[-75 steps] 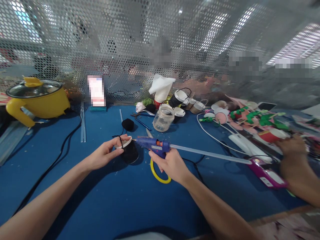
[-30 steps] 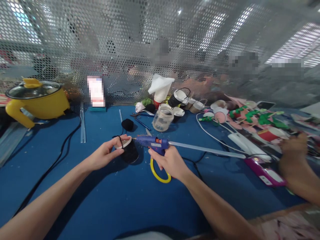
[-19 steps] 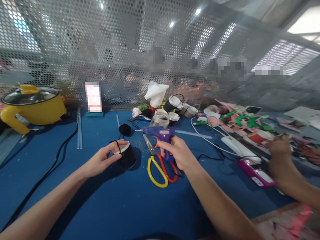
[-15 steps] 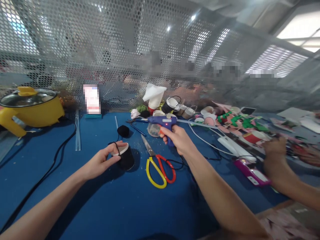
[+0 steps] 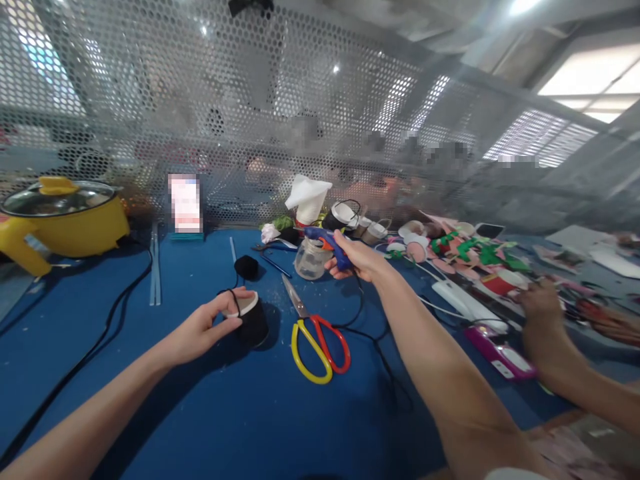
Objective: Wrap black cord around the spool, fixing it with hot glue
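My left hand [image 5: 214,321] pinches the rim of a small black-wrapped cup [image 5: 255,325] with a white edge, tilted on the blue table. A strand of black yarn loops over its rim beside my fingers and leads toward a black yarn ball [image 5: 247,267] just behind. My right hand [image 5: 357,257] is closed round a blue glue gun [image 5: 327,239] with an orange trigger, held over a clear jar [image 5: 309,260]. Scissors [image 5: 314,343] with one yellow and one red handle lie between my hands, blades pointing away from me.
A yellow electric pot [image 5: 65,223] stands far left, near a phone [image 5: 185,203] upright on a stand. Glue sticks [image 5: 156,267] lie between. Along the back are pliers [image 5: 273,247] and a tissue-topped cup [image 5: 306,200]. At right, another person's hand [image 5: 543,310] is near a purple device [image 5: 500,353].
My right hand has turned the glue gun so its nozzle tilts away, and it has shifted slightly right over the jar. My left hand keeps its hold on the cup.
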`<state>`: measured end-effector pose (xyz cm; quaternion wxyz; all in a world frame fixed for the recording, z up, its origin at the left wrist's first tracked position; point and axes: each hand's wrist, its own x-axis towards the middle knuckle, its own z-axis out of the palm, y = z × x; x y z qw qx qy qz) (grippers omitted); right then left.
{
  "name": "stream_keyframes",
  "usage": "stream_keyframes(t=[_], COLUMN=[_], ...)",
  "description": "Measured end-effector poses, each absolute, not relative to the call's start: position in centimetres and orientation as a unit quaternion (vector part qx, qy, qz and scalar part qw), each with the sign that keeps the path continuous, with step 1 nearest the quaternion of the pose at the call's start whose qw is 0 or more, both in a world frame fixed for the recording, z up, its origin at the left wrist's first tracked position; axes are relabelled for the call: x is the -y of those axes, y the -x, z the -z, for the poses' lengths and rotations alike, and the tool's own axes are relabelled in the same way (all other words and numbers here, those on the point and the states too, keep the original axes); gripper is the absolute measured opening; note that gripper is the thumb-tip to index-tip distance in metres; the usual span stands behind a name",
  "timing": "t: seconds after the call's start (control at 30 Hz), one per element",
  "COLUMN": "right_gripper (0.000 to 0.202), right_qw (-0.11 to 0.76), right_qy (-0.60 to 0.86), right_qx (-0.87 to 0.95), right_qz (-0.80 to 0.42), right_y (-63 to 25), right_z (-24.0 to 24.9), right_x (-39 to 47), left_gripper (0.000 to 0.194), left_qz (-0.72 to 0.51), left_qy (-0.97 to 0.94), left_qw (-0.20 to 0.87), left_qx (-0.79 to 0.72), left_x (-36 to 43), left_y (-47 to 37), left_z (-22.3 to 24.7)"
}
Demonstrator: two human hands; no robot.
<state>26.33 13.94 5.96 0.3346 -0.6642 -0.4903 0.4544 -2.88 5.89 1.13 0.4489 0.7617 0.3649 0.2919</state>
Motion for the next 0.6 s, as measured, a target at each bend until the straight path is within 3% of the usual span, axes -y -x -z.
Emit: stream_keyframes(t=[0.13, 0.2, 0.3, 0.4, 0.6], right_gripper=[0.043, 0.035, 0.03, 0.034, 0.036], right_qw=[0.257, 0.3, 0.393, 0.342, 0.242], right_qy=[0.747, 0.696, 0.534, 0.433, 0.442], right_qx=[0.607, 0.651, 0.748, 0.821, 0.829], right_qz=[-0.088, 0.029, -0.031, -0.148, -0.241], right_y=[-26.8, -25.7, -22.1, -17.3, -12.6], right_z=[-6.8, -7.2, -6.9, -5.7, -3.6], right_x=[-11.8, -10.2, -7.8, -6.7, -7.5], left_gripper=[0.014, 0.014, 0.012, 0.013, 0.013], left_qz=[-0.294, -0.293, -0.298, -0.291, -0.265], left_qy=[-0.765, -0.768, -0.776, -0.798, -0.819], left_qw=[0.445, 0.443, 0.428, 0.388, 0.328], left_qx=[-0.361, -0.358, -0.354, -0.359, -0.389], left_x=[-5.8, -5.8, -5.5, -5.2, -4.5], left_y=[2.9, 2.8, 2.6, 2.3, 1.7], left_z=[-1.1, -1.1, -1.3, -1.5, -1.6])
